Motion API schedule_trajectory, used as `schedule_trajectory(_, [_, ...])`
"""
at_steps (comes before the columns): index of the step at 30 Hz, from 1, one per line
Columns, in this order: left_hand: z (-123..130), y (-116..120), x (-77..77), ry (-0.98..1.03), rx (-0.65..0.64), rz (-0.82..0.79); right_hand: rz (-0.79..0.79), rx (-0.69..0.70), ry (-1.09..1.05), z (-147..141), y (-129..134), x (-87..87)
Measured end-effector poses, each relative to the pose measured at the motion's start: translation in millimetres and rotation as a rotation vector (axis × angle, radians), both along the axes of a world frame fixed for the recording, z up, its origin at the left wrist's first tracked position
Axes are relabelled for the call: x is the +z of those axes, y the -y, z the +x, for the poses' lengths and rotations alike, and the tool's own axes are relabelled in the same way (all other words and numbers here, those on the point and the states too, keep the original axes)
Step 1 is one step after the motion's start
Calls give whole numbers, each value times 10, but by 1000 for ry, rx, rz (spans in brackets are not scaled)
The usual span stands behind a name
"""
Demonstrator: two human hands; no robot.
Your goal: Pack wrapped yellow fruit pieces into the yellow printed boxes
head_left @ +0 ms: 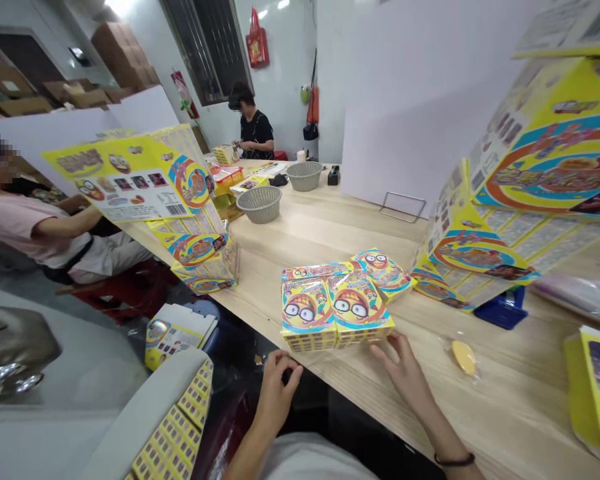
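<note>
In front of me on the table, several small yellow cartons [307,310] with glasses-wearing cartoon faces stand packed together. Another carton [383,267] leans at an angle against their back right side. My right hand [404,363] is beside the front right carton [357,307], thumb and fingers apart, with its fingertips close to the lower edge; I cannot tell if they touch. At the table's front edge, just below the left carton, my left hand [280,383] has its fingers curved and the thumb apart, holding nothing.
Tall stacks of yellow display boxes stand at right [505,260] and left [200,247]. A wrapped yellow oval piece [464,358] lies right of my right hand. Grey baskets [260,205] sit farther back. Two people work at left and back. A tub of cartons [180,427] is lower left.
</note>
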State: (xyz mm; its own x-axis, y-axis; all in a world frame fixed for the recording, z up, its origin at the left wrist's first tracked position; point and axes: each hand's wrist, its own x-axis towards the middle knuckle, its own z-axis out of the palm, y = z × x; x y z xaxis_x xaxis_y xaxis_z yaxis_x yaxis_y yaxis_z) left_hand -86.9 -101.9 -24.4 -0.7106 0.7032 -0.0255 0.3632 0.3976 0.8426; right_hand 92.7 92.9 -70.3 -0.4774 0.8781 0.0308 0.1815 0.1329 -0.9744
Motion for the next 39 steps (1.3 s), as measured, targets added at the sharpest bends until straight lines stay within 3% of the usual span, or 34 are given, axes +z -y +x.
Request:
schedule_trajectory(3, [-21, -34, -123, -15, -18, 33, 6, -37, -44, 47, -20, -41])
schedule_trajectory(7, [-22, -119, -232, 81, -89, 37, 91, 106, 19, 75, -46, -47])
schedule_trajectory(10, [-6, -163, -269, 117, -117, 92, 193, 253, 99, 11, -49, 47])
schedule_trajectory(12, [5, -167, -249, 139, -54, 109, 192, 307, 128, -33, -37, 172])
schedule_trajectory(14, [10, -148, -170, 145, 36, 119, 181, 309, 159, -46, 4, 345])
schedule_trajectory(17, [-21, -89, 78, 122, 116, 152, 183, 258, 206, -12, 134, 667])
schedule_trajectory(22, [-205, -82, 575, 130, 49, 209, 166, 106, 210, 0, 326, 1098])
schedule_trajectory(26, [-338, -155, 698, 107, -16, 185, 43, 142, 161, 14, 316, 1135])
schedule_trajectory(31, [-333, -77, 675, -49, 128, 173, 117, 79, 87, 191, 326, 915])
schedule_trajectory(33, [-329, -35, 696, 109, 81, 156, 263, 22, 74, 246, 321, 823])
schedule_trajectory(36, [-352, -17, 751, 440, -9, 170, 733, 12, 131, 242, 274, 766])
schedule_trajectory(38, [-391, -21, 799, 561, 3, 237, 955, 131, 119, 184, 239, 798])
schedule_trajectory(39, [-415, -20, 828, 606, 14, 272, 980, 209, 88, 147, 229, 833])
